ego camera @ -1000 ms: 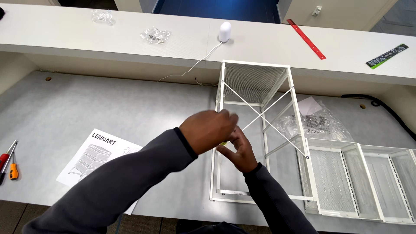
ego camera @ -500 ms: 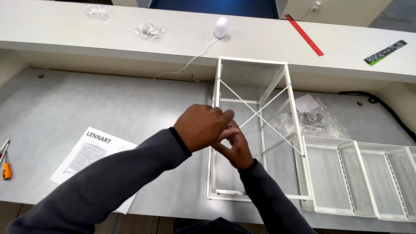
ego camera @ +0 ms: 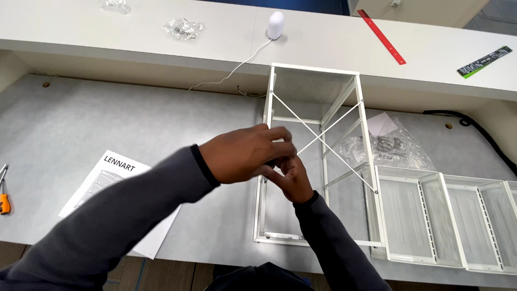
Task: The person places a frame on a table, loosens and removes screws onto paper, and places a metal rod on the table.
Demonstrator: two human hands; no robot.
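Both hands meet at the left rail of the white frame (ego camera: 315, 161) lying on the grey desk (ego camera: 134, 124). Left hand (ego camera: 245, 153) curls over the right hand (ego camera: 291, 175); what the fingers pinch is hidden. Leaflet (ego camera: 116, 188) left, trays (ego camera: 447, 215) right, ruler (ego camera: 383, 36) beyond.

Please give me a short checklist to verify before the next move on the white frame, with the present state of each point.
1. Both hands at the frame: ok. Left hand and right hand meet at the left rail of the white wire frame.
2. Small part pinched between fingers: cannot tell, the left hand hides it.
3. Frame flat on the grey table: ok.
4. Cross brace wires attached: ok.
5. Instruction sheet near: ok, beside the left arm.
6. Screwdriver in reach: not ok, at the far left edge.
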